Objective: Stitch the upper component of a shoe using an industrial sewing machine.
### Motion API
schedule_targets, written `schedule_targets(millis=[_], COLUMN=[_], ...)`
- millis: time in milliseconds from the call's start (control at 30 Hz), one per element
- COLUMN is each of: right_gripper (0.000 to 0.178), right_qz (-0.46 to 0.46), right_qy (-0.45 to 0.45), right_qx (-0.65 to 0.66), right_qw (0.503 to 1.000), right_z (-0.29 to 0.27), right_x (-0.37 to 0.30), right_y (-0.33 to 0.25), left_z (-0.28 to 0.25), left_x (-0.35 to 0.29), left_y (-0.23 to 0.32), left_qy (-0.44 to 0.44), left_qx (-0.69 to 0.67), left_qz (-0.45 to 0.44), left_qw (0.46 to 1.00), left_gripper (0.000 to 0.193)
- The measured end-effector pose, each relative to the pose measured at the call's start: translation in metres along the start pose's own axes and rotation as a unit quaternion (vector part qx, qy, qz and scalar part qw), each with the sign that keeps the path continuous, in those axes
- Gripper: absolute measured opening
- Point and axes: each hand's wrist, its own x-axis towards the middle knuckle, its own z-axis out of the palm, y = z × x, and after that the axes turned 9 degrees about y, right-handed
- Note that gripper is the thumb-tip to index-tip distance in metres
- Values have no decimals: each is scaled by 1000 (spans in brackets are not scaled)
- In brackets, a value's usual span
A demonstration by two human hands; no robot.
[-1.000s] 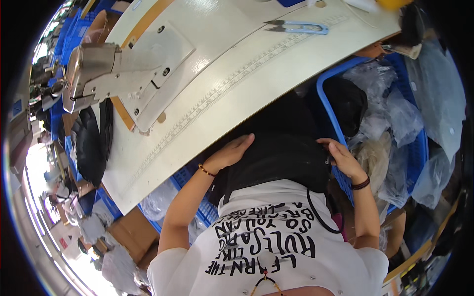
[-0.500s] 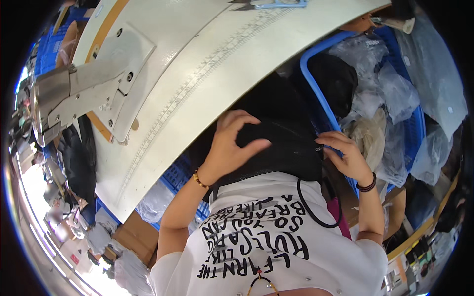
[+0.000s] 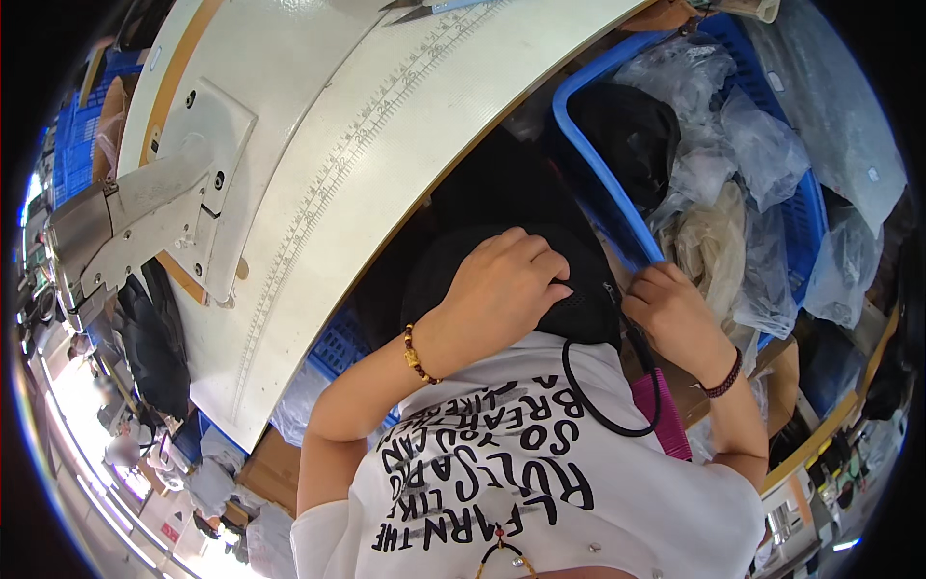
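A black cloth item point(image 3: 584, 314) lies across my lap, with a mesh-like patch and a small shiny bit at its right edge. My left hand point(image 3: 506, 289) is over its middle, fingers curled and thumb tip drawn in against them, pinching at the cloth. By the right edge of the item, my right hand point(image 3: 666, 309) is closed too; its fingertips are turned down beside a black strap and what they hold is hidden. A black cord point(image 3: 603, 427) loops from the cloth over my white shirt.
A white table point(image 3: 318, 222) with a printed ruler scale curves along the left, bearing a metal machine arm point(image 3: 145, 212) and blue-handled scissors point(image 3: 434, 10). Close on the right stands a blue basket point(image 3: 584, 145) with plastic bags and black cloth. A magenta piece point(image 3: 663, 415) sits beside me.
My left hand has gone from spread to curled and moved right over the black cloth. My right hand has closed and shifted slightly down. The view has shifted, moving the table left.
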Motion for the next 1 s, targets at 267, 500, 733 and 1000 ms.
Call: schedule_targets(millis=[267,500,733,1000], right_gripper=[13,22,34,47], right_qz=[102,272,331,384], right_qy=[-50,32,4,-55], right_qx=[94,427,526,701], right_qw=[989,862,783,598], right_z=[-4,42,72,57], right_x=[-3,5,32,47], right_y=[10,42,41,22], left_z=[-5,-12,16,-17], left_x=[-5,-53,-87,-58], left_y=[-21,-80,-124,-76], left_qy=[47,71,45,-43], left_qx=[-90,-157,-100,-354], left_qz=[-37,-362,-376,-437], left_qw=[994,916,920,826], left_gripper=[16,38,58,50])
